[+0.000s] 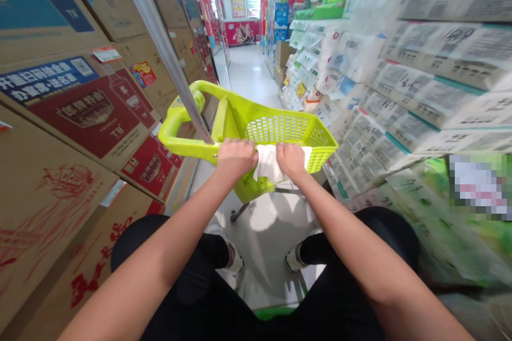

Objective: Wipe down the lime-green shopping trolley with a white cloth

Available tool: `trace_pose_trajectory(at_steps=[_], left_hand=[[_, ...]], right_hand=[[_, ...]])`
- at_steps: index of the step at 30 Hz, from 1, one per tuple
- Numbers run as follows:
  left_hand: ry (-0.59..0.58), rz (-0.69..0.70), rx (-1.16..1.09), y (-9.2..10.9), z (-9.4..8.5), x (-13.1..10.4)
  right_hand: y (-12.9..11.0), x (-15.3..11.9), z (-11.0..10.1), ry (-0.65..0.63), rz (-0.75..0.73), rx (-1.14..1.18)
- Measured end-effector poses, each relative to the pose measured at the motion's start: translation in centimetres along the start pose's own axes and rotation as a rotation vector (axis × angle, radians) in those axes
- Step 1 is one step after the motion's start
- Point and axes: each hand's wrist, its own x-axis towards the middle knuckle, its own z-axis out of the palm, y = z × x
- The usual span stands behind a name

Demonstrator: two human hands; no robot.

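Both hands are curled narrow over the near rim of a yellow-green basket (276, 123), knuckles up, fingertips out of sight beyond the edge. The left hand (238, 155) grips the rim near a metal pole (176, 53); the right hand (291, 160) clasps a white cloth (267, 163) against the rim. The cloth, soft and creased, drapes over the edge between the hands and shows again just right of the right hand. Both forearms reach forward and inward, wrists close together.

The basket is smooth plastic with perforated walls, and a rounded loop (173, 127) forms its left end. The smooth, shiny pole slants from the upper left to the rim. Below, a dark caster (238, 214) stands on the glossy floor (256, 72), between spread knees and white shoes (295, 257). Stacked cardboard cartons (94, 104) hem in the left side; plastic-wrapped packs (400, 96), partly blurred, line the right. Beyond the basket, a narrow strip of open floor runs between them.
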Motion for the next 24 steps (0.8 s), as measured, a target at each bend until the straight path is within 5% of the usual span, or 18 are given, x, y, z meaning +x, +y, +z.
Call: trace_pose_trajectory(at_steps=[3,5,7,11,13,15,20,24], left_hand=[[0.005,0.018,0.037,-1.7,0.3,-0.5],[0.015,0.021,0.039,-2.1,0.5,-0.7],[0.022,0.017,0.036,-1.9,0.6,-0.6],[0.007,0.037,0.016,-1.3,0.5,-0.2],[0.009,0.061,0.006,-1.6,0.4,-0.2],[0.018,0.073,0.014,-2.4,0.3,-0.5],[0.025,0.011,0.091,-5.1,0.2,-1.4],[0.044,-0.049,0.070,-6.7,0.2,-1.9]], right_hand=[[7.4,0.1,-0.2,0.007,0.151,-0.107],[9.0,0.1,-0.1,0.054,0.260,-0.122],[6.6,0.1,0.3,0.110,0.277,-0.079],[-3.0,-0.2,1.0,0.103,0.073,0.064],[-4.6,-0.3,0.9,0.053,-0.039,0.077],[-2.7,-0.3,0.6,0.006,-0.092,0.035],[8.2,-1.5,-0.6,-0.067,0.048,-0.140],[9.8,-3.3,-0.3,-0.010,0.040,-0.132]])
